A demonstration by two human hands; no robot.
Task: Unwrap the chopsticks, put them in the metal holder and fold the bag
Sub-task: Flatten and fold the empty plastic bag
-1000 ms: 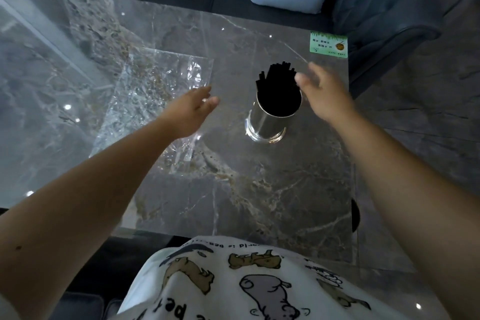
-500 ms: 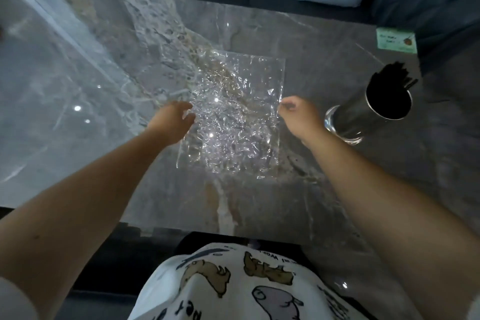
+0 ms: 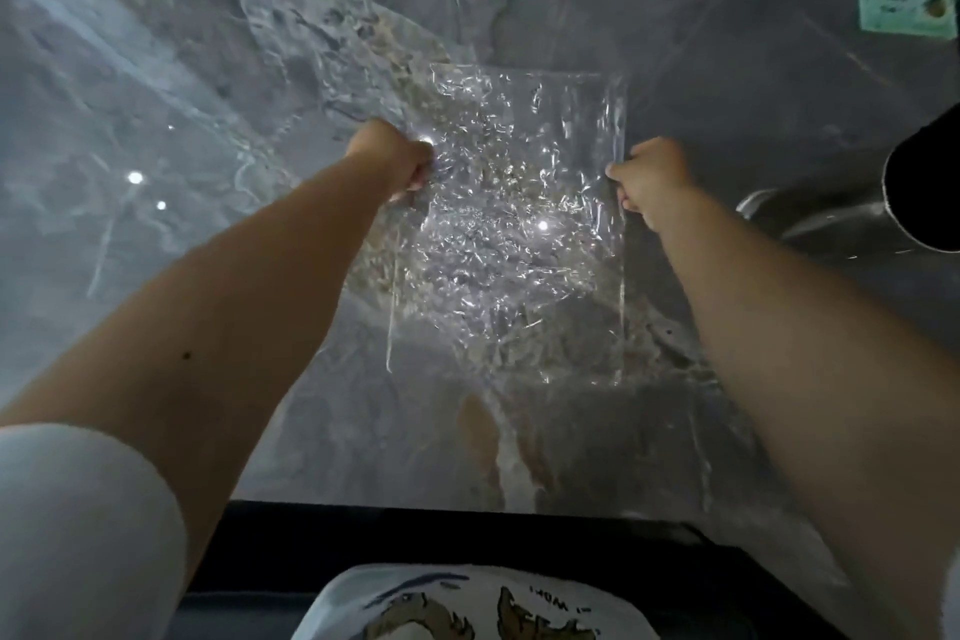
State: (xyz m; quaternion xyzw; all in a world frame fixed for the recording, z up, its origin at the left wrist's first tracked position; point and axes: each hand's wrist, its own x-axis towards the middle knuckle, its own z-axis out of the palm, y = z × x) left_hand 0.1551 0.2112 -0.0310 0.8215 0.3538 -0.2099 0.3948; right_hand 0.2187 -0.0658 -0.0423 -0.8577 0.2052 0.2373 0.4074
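Note:
A crinkled clear plastic bag lies spread flat on the grey marble table. My left hand pinches the bag's left edge with closed fingers. My right hand pinches its right edge the same way. The metal holder stands at the right border, tilted by the wide lens, with the dark chopsticks inside it; most of it is cut off by the frame.
A small green card lies at the table's far right corner. The table's near edge runs just above my printed shirt. Dark seating shows beyond the far edge.
My view has shifted left and down onto the bag. My right hand left the holder and took the bag's right edge; my left hand closed on its left edge.

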